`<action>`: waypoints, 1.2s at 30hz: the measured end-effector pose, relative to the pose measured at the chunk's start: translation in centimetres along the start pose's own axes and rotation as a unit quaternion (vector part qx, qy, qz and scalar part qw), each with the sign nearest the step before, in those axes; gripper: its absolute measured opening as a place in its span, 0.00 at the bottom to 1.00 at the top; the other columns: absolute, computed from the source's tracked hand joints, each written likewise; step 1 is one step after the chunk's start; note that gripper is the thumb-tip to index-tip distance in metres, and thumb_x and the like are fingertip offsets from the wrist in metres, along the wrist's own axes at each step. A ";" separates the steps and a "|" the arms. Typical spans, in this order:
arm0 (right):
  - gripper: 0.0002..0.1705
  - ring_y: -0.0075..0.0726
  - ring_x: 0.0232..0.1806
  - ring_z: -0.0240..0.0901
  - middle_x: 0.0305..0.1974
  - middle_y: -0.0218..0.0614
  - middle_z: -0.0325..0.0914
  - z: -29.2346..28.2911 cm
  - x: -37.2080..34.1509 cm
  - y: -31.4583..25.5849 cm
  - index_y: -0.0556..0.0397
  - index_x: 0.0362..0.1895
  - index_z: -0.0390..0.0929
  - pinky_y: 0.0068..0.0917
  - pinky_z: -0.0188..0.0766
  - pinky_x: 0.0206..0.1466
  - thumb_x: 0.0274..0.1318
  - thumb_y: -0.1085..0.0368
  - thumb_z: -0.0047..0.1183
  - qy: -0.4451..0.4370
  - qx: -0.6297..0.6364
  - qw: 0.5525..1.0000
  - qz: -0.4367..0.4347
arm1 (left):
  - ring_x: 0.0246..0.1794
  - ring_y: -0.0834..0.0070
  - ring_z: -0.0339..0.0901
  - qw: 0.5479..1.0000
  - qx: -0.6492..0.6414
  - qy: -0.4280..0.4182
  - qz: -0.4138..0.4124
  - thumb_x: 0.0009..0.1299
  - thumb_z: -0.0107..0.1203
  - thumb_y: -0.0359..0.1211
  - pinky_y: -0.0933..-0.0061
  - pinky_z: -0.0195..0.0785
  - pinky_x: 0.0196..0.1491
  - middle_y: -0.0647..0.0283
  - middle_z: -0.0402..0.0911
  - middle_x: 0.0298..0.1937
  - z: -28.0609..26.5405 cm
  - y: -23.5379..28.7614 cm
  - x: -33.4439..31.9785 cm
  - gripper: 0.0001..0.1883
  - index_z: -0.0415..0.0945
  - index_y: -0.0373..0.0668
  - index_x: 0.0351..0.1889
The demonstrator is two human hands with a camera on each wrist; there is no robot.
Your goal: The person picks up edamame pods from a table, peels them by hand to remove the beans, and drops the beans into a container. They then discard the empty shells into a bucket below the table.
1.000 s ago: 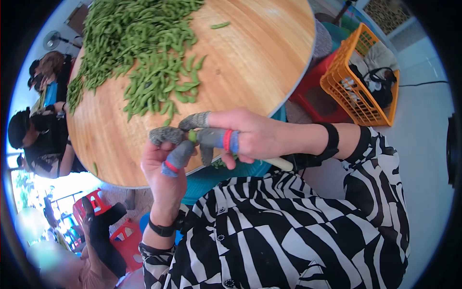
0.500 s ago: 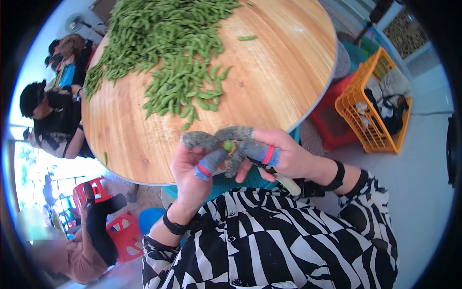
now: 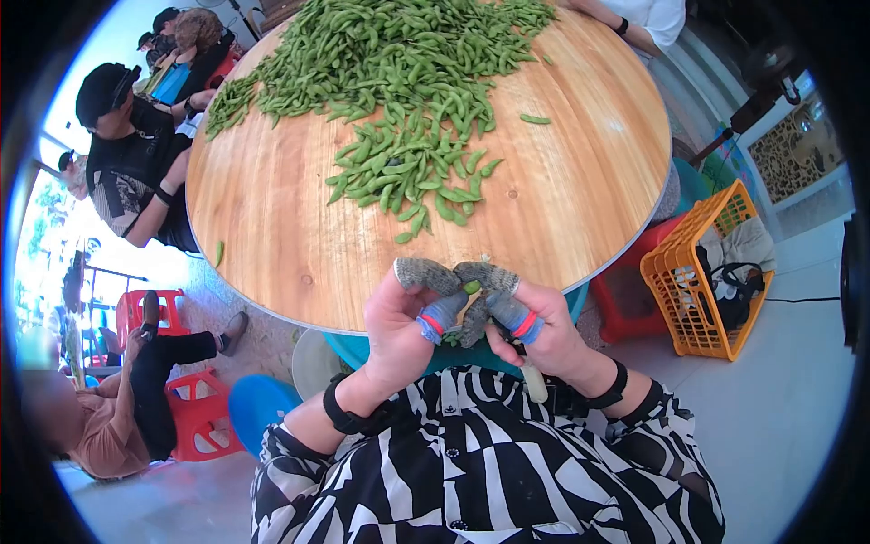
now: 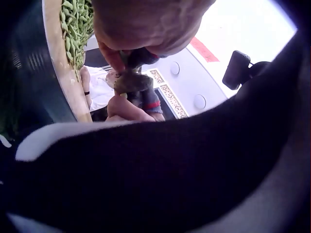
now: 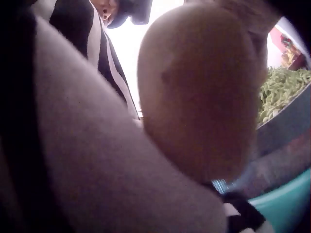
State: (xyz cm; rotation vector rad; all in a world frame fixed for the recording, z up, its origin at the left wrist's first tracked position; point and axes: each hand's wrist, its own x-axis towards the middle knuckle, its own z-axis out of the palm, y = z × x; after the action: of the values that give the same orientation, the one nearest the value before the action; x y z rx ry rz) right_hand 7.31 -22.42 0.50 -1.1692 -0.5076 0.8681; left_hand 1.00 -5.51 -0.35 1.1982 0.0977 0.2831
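Close to the near edge of the round table, both hands meet over a small green soybean pod (image 3: pixel 472 286). My left hand (image 3: pixel 397 328) pinches it from one side. From the other side, my right hand (image 3: pixel 553 337) pinches it too, and a cream-coloured handle (image 3: pixel 535 384) sticks out below that palm. Grey knitted finger covers with red bands wrap the thumbs and forefingers. In the left wrist view the covered fingertips (image 4: pixel 133 81) come together, mostly in shadow. A large rounded beige end (image 5: pixel 199 97) fills much of the right wrist view. A big pile of soybean pods (image 3: pixel 399 72) lies beyond the hands.
The wooden table (image 3: pixel 580 199) has a teal basin (image 3: pixel 349 349) under its near edge. An orange crate (image 3: pixel 702 299) on a red stool (image 3: pixel 625 299) stands right. At left are people, red stools (image 3: pixel 204 412) and a blue stool (image 3: pixel 258 403). One pod (image 3: pixel 535 119) lies apart.
The head view has shifted, so the table and hands appear farther right, and a person in white shows at the far side. Both hands stay together, fingertips still around the green pod.
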 end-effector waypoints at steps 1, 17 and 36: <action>0.20 0.14 0.13 0.62 0.17 0.27 0.69 0.1 0.1 0.3 0.55 0.60 0.66 0.12 0.54 0.15 0.69 0.62 0.34 0.011 -0.005 1.000 -0.007 | 0.36 0.76 0.79 1.000 0.016 0.003 0.023 0.60 0.58 0.19 0.78 0.74 0.35 0.60 0.79 0.40 0.0 -0.1 -0.1 0.14 0.70 0.37 0.44; 0.21 0.15 0.14 0.61 0.21 0.29 0.71 1.1 0.5 -0.6 0.56 0.63 0.63 0.13 0.55 0.17 0.67 0.67 0.37 0.022 -0.003 0.999 -0.039 | 0.37 0.76 0.78 0.996 0.031 -0.011 0.083 0.62 0.56 0.19 0.76 0.74 0.39 0.62 0.78 0.40 -0.3 0.0 0.0 0.12 0.70 0.36 0.43; 0.20 0.28 0.42 0.77 0.37 0.39 0.80 0.5 -0.3 0.1 0.61 0.51 0.72 0.21 0.73 0.42 0.52 0.74 0.56 0.057 -0.315 0.937 -0.136 | 0.33 0.80 0.74 0.984 -0.014 -0.091 -0.150 0.61 0.54 0.22 0.83 0.66 0.31 0.64 0.77 0.38 -0.8 1.1 0.1 0.17 0.66 0.40 0.47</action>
State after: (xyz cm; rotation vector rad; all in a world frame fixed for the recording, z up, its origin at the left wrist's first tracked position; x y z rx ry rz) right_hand 6.73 -22.37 0.55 -1.6713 -0.8663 0.3931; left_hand 0.77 -4.38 0.43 1.1581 0.1129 -0.0885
